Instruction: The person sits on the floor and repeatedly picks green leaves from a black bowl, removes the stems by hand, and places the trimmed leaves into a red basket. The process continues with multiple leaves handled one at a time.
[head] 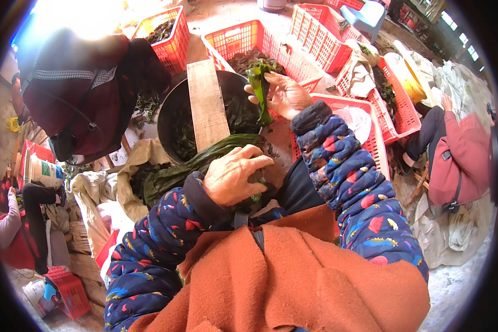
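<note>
My right hand [288, 94] pinches a strip of glossy green seaweed, likely kelp [258, 89], beside the rim of a round dark tub [162, 120]. Across the tub lies a wooden board [207, 103], with dark seaweed below it. Over my lap, my left hand [237, 176] has its fingers curled, palm down. A bit of green shows beneath its fingertips, but the palm is hidden, so a grip cannot be told. A long bundle of dark green kelp fronds [178, 168] runs from the left up to the tub, just beyond my left hand.
Red plastic crates [311, 72] with brownish seaweed stand behind the tub. A nearer crate [375, 137] at my right contains a pale plastic bag [355, 120]. Beige sacking [139, 182] lies at left. People sit at far left and right; another person [79, 99] bends close by the tub.
</note>
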### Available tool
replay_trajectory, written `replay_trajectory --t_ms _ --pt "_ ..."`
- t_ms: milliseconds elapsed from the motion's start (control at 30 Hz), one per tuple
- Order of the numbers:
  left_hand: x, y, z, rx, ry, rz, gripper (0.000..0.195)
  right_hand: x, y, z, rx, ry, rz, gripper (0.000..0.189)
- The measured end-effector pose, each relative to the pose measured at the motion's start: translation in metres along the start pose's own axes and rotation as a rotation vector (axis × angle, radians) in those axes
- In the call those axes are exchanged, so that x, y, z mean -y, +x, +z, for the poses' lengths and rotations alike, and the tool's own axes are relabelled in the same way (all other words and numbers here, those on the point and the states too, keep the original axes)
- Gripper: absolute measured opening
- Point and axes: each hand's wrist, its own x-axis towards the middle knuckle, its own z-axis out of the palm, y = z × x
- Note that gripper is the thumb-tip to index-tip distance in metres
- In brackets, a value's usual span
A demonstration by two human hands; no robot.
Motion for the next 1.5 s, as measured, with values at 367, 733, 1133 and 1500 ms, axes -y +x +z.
replay_trajectory --t_ms 367,733,1133,1500 --pt "0.017 0.036 -0.005 -0.55 -1.062 -0.438 0.018 -0.019 -0.057 0.028 0.107 0.019 -0.102 0.023" --pt "-0.006 0.041 0.005 -0.671 -0.866 -0.284 0.022 -0.039 -0.074 0.045 0.095 0.064 -0.237 0.019" --pt "-0.002 0.045 0.008 -0.694 -0.766 -0.332 0.014 -0.03 -0.086 0.066 0.165 -0.191 -0.355 0.034" --pt "0.023 0.038 0.039 -0.167 -1.192 -0.302 0.015 0.025 -0.087 0.077 -0.136 -0.452 -0.304 0.017"
